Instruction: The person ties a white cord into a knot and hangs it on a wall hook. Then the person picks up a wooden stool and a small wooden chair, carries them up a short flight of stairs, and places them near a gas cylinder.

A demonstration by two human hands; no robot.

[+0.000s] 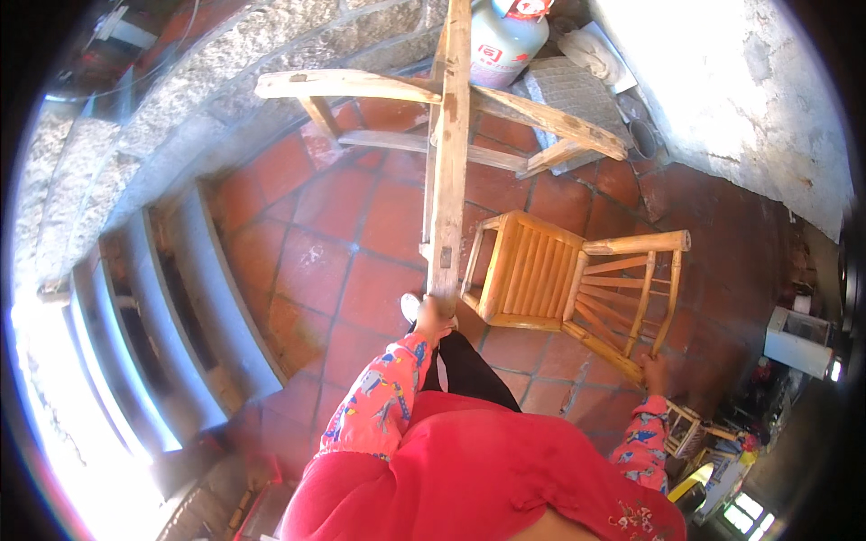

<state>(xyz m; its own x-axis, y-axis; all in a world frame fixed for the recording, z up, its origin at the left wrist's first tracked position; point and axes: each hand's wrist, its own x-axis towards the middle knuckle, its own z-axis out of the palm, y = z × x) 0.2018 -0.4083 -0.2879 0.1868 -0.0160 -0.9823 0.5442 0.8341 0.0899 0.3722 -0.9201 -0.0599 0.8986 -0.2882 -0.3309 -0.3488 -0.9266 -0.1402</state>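
Observation:
My left hand grips the near end of a long wooden beam, which has a mortise-like slot close to that end. The beam runs straight away from me and belongs to a wooden frame with a curved crosspiece and lower rails. To the right, my right hand holds the backrest of a bamboo chair at its near corner. A slatted seat and fanned back slats show on the chair. Patterned sleeves cover both my forearms, and the fingers of the right hand are partly hidden.
Stone steps lie to the left beside a rough stone wall. A gas cylinder and a stone block stand beyond the frame. Red tiles cover the floor. At lower right are a small bamboo chair and clutter.

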